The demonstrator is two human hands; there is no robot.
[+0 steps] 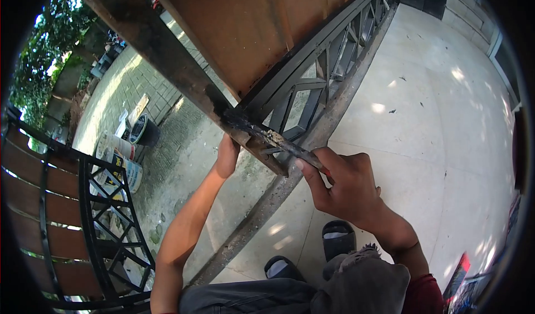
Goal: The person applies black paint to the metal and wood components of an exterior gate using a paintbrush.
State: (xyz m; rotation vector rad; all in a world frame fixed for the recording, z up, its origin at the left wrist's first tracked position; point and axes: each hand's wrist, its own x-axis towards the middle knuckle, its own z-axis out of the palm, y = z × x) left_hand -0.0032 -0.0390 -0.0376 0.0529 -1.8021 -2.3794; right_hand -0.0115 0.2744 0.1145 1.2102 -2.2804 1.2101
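Note:
My right hand [348,188] is closed around the handle of a paintbrush [274,138]. The brush is smeared with black paint and has a worn, yellowish patch. Its dark bristles touch the upright post [186,71] of a metal gate, close to the corner where a lower rail meets it. Fresh-looking black covers that corner, while other parts of the post look brown and scuffed. Against the post's far side rests my left hand [227,157], with its fingers mostly hidden behind the metal; it appears to grip the post. Brown panels [239,30] and geometric metalwork [298,110] belong to the gate.
A concrete ledge [256,211] runs diagonally under the gate. Beyond it stand a dark bucket [146,131] and paint pails [129,172] on rough ground. Another black-framed gate section [106,213] is at left. My sandalled feet [338,240] stand on pale tiles [401,147].

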